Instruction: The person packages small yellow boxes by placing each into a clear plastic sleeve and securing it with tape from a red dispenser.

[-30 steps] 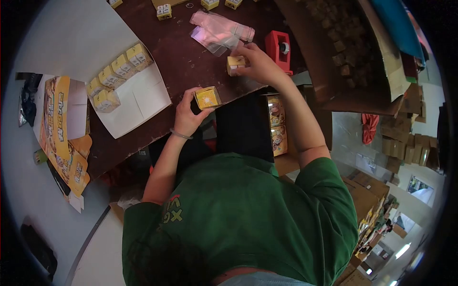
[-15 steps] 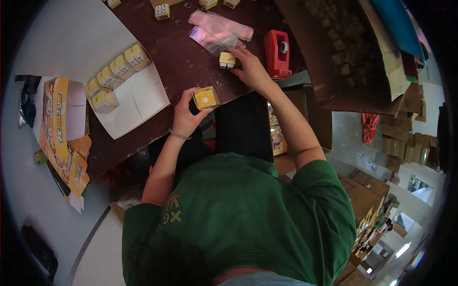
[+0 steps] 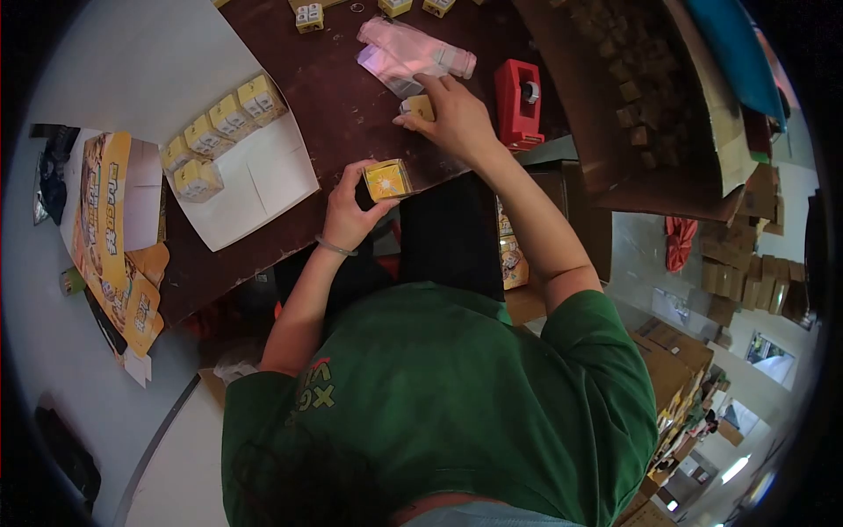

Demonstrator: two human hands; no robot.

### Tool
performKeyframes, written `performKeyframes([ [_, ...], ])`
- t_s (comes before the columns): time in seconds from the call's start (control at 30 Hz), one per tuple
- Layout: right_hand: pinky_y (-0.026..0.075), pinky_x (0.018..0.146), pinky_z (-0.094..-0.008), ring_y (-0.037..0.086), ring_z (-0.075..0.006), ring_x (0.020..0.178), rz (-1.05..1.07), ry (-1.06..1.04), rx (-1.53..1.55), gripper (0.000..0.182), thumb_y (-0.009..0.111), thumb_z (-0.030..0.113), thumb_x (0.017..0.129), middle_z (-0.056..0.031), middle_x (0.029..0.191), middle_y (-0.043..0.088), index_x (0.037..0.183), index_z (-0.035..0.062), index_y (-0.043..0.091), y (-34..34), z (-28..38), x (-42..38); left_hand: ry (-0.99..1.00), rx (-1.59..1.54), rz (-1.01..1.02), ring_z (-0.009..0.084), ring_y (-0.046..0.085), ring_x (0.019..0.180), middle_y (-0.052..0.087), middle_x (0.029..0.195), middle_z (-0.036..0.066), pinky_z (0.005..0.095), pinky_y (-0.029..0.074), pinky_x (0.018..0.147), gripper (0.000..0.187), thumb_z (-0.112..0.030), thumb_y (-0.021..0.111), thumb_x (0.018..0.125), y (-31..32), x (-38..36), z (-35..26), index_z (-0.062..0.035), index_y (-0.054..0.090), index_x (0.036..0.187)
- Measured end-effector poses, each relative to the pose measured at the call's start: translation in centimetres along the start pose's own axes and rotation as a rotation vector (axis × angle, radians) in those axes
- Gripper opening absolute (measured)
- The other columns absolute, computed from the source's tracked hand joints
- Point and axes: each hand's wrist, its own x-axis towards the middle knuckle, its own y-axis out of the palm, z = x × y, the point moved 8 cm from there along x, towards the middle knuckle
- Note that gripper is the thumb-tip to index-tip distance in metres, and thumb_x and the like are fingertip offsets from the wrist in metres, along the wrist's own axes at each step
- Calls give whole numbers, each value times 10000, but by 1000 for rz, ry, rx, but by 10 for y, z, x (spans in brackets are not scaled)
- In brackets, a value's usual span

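Clock directions centre on the yellow box (image 3: 387, 181), with 12 at the top of the view. Fingers and thumb of the left hand (image 3: 348, 215) grasp this box by its upper-left corner and lower edge, just beside the near edge of the table (image 3: 338, 97). At 1 o'clock, the right hand (image 3: 461, 121) arches over a small box (image 3: 421, 107), its thumb at the box's left side and its index finger reaching toward the bags (image 3: 386, 66). Whether these fingers pinch the box or only cover it cannot be told.

Relative to the preceding view, the right hand has swung across the top of the small box, its thumb passing to the far side; the left hand's grasp is unchanged. The small box now sits between thumb and fingers, placed for a grip, while the yellow box appears steadied.

Farther out, the dispenser (image 3: 519, 104) stands at 2 o'clock, close to the right hand and limiting its sideways travel. A high-walled carton (image 3: 736, 162) lies beyond it. The tray (image 3: 255, 193), with its rows of boxes, occupies 9 to 10 o'clock; its raised edge bounds movement there. The main room for moving opens at 11 o'clock, between tray and bags.
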Motion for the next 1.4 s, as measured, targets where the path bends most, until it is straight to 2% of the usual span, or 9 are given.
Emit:
performKeyframes([
  [0.1, 533, 759, -390, 655, -281, 873, 33, -30, -93, 353, 695, 283, 847, -137, 979, 652, 1085, 30, 633, 25, -7, 4, 4, 16, 7, 309, 625, 1089, 635, 1147, 139, 377, 488, 928, 620, -146, 837, 706, 0, 0, 0, -52, 495, 1215],
  [0.23, 477, 813, -295, 586, -107, 863, 260, 412, 1210, 243, 597, 242, 915, -12, 993, 647, 1072, 65, 651, 38, -38, 9, 19, 22, -9, 311, 626, 1088, 634, 1149, 143, 376, 489, 926, 618, -150, 839, 704, 0, 0, 0, -50, 495, 1207],
  [0.47, 441, 887, -260, 595, -126, 976, 406, 265, 1001, 321, 636, 254, 896, -29, 1060, 662, 1138, 44, 634, 41, -28, -1, 22, 25, 14, 246, 621, 1095, 623, 1158, 129, 351, 485, 940, 614, -102, 822, 715, 1, 0, 1, -44, 483, 1223],
  [0.57, 373, 1000, -469, 558, -267, 1115, 238, -154, 64, 427, 759, 263, 699, -60, 985, 676, 1097, 133, 680, 3, 16, -9, 34, 33, 17, 217, 620, 1093, 618, 1159, 119, 341, 484, 945, 614, -76, 814, 721, 0, 0, 0, -41, 480, 1235],
  [0.67, 344, 1014, -488, 515, -268, 1170, 228, -370, -249, 513, 778, 248, 683, -46, 1066, 657, 1163, 123, 645, 24, 25, -22, 27, 37, 18, 217, 620, 1090, 618, 1160, 119, 341, 484, 946, 607, -69, 811, 725, 1, 0, -2, -41, 482, 1235],
  [0.9, 403, 1007, -458, 490, -348, 1196, 87, -71, 146, 663, 821, 302, 708, -178, 1224, 571, 1265, 71, 544, 1, 3, -37, 17, 21, -3, 293, 635, 1081, 637, 1146, 141, 366, 489, 928, 596, -141, 831, 715, 0, 1, -5, -52, 499, 1201],
  [1.1, 464, 963, -426, 541, -350, 1141, 69, -220, 276, 534, 792, 221, 753, -177, 1198, 609, 1207, 36, 581, 23, 5, -34, -3, 2, -4, 307, 631, 1080, 635, 1133, 139, 375, 492, 928, 601, -153, 828, 705, 1, 0, 2, -58, 505, 1203],
  [1.3, 494, 907, -291, 611, -123, 1024, 370, 84, 1159, 457, 728, 177, 872, -58, 1107, 659, 1266, -3, 581, -8, 39, -19, 17, 36, -18, 321, 635, 1074, 635, 1136, 153, 388, 499, 916, 604, -165, 821, 712, 0, 0, 0, -55, 503, 1213],
  [1.4, 473, 944, -346, 630, -204, 1047, 492, -187, 671, 505, 766, 187, 815, -90, 1123, 674, 1264, 33, 593, -5, 73, -43, -38, -9, 12, 332, 633, 1073, 637, 1134, 161, 391, 502, 908, 604, -168, 816, 716, -1, 1, 0, -53, 500, 1217],
])
